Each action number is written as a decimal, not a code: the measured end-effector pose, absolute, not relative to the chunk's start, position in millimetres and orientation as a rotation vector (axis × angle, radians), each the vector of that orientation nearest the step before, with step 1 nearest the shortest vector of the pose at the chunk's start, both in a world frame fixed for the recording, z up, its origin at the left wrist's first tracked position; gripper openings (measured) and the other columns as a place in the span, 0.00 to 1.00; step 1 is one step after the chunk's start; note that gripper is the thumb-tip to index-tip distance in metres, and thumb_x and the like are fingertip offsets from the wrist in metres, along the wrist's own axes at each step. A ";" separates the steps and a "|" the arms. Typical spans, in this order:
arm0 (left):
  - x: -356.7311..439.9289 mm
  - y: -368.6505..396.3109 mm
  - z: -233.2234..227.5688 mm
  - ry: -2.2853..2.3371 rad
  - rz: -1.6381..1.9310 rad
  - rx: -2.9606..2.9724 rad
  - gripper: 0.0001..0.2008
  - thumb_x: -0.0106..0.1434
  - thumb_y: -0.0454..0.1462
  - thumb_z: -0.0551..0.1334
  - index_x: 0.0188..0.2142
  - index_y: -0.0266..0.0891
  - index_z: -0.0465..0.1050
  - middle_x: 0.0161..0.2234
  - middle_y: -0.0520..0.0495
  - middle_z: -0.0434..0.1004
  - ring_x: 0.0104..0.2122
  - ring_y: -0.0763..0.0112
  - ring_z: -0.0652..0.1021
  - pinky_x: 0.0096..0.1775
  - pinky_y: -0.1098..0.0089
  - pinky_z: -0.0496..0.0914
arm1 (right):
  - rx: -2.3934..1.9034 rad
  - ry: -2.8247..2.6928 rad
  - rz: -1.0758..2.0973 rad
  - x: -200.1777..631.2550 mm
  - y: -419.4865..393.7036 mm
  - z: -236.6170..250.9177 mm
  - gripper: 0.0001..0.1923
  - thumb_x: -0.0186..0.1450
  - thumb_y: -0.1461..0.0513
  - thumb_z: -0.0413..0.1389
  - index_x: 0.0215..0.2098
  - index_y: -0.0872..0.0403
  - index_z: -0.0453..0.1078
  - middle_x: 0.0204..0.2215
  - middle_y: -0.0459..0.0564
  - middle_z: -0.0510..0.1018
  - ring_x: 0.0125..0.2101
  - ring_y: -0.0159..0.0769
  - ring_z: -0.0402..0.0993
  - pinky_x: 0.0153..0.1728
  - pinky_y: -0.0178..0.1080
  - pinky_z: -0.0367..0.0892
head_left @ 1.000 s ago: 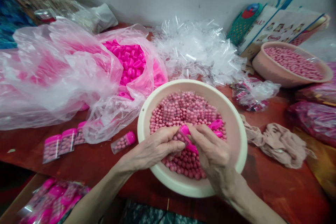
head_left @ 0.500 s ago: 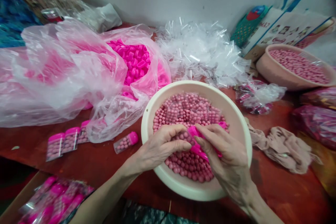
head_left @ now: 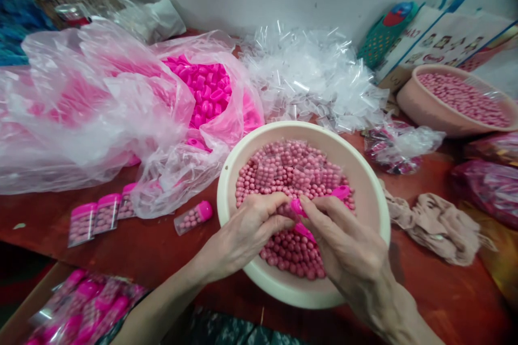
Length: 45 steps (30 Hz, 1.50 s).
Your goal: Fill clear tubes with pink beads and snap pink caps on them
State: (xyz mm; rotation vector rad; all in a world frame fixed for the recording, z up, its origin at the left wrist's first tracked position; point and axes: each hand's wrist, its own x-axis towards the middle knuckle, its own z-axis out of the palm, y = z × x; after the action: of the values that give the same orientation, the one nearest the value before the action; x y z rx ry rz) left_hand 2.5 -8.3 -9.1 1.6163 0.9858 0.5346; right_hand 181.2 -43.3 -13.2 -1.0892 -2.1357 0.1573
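My left hand pinches a small clear container of pink beads, mostly hidden by the fingers. At its end, the fingers of my right hand are closed on a bright pink cap. Both hands are over a cream basin of pink beads, where several filled clear containers lie on top. A bright pink piece shows behind my right fingers, and more pink shows below them. One capped container lies on the table left of the basin.
Several capped containers lie at the table's left. Behind them is a plastic bag with pink caps. Clear empty containers are heaped behind the basin. A cloth and another bead-filled basin stand right. Packed containers fill a box below.
My right fingers have drawn closer around the pink cap at the container's end, covering more of it. Both hands stay over the basin. The view has shifted slightly.
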 end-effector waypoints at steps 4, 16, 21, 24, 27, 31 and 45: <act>2.4 -8.9 -7.2 0.978 0.545 1.617 0.09 0.63 0.36 0.56 0.26 0.37 0.62 0.23 0.56 0.64 0.26 0.77 0.64 0.30 0.74 0.56 | -1.132 -2.012 0.255 178.6 -45.2 -15.4 0.23 0.63 0.73 0.50 0.54 0.52 0.65 0.37 0.53 0.74 0.36 0.31 0.73 0.34 0.31 0.70; -1.6 -6.8 -8.3 0.861 0.480 1.481 0.07 0.62 0.38 0.58 0.29 0.37 0.68 0.24 0.57 0.63 0.25 0.79 0.63 0.28 0.77 0.58 | -1.163 -1.865 0.788 181.6 -34.5 -2.7 0.13 0.62 0.69 0.54 0.41 0.50 0.74 0.26 0.46 0.73 0.27 0.30 0.69 0.27 0.32 0.67; -2.4 -7.2 -8.2 0.873 0.418 1.327 0.08 0.62 0.40 0.58 0.32 0.36 0.69 0.22 0.57 0.61 0.21 0.80 0.62 0.23 0.77 0.57 | -1.123 -1.819 0.739 178.5 -34.4 -10.1 0.14 0.62 0.70 0.53 0.42 0.50 0.74 0.28 0.47 0.73 0.28 0.30 0.70 0.27 0.33 0.68; -3.1 -7.9 -9.3 0.879 0.362 1.249 0.10 0.61 0.41 0.58 0.34 0.36 0.68 0.21 0.57 0.60 0.20 0.80 0.63 0.21 0.77 0.58 | -1.094 -1.810 0.694 175.9 -35.3 -17.2 0.18 0.63 0.72 0.51 0.46 0.49 0.72 0.30 0.48 0.73 0.29 0.31 0.72 0.28 0.33 0.69; -3.8 -7.7 -10.9 0.910 0.367 1.247 0.10 0.61 0.41 0.59 0.32 0.35 0.67 0.21 0.57 0.60 0.20 0.80 0.64 0.21 0.77 0.60 | -1.050 -1.857 0.588 173.2 -36.4 -20.7 0.19 0.62 0.73 0.51 0.48 0.52 0.71 0.33 0.50 0.74 0.31 0.30 0.73 0.29 0.32 0.70; -3.1 -6.6 -11.2 0.908 0.413 1.239 0.10 0.61 0.41 0.58 0.31 0.34 0.68 0.22 0.56 0.62 0.20 0.79 0.66 0.22 0.77 0.63 | -1.060 -1.864 0.487 169.7 -35.9 -20.0 0.20 0.62 0.73 0.50 0.51 0.53 0.69 0.34 0.52 0.74 0.32 0.30 0.73 0.30 0.32 0.70; 2.5 -8.3 -8.9 1.055 0.524 1.522 0.06 0.52 0.30 0.59 0.31 0.37 0.66 0.25 0.56 0.65 0.26 0.76 0.66 0.27 0.75 0.59 | -1.215 -1.571 1.031 167.1 -26.3 -8.3 0.09 0.62 0.63 0.56 0.40 0.53 0.74 0.31 0.48 0.77 0.31 0.33 0.74 0.31 0.34 0.70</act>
State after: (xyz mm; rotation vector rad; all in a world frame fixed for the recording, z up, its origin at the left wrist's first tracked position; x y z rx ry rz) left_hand 2.5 -8.3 -8.9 1.5220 1.0546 0.5236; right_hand 167.1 -26.3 -8.3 -1.2150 -1.5707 1.0311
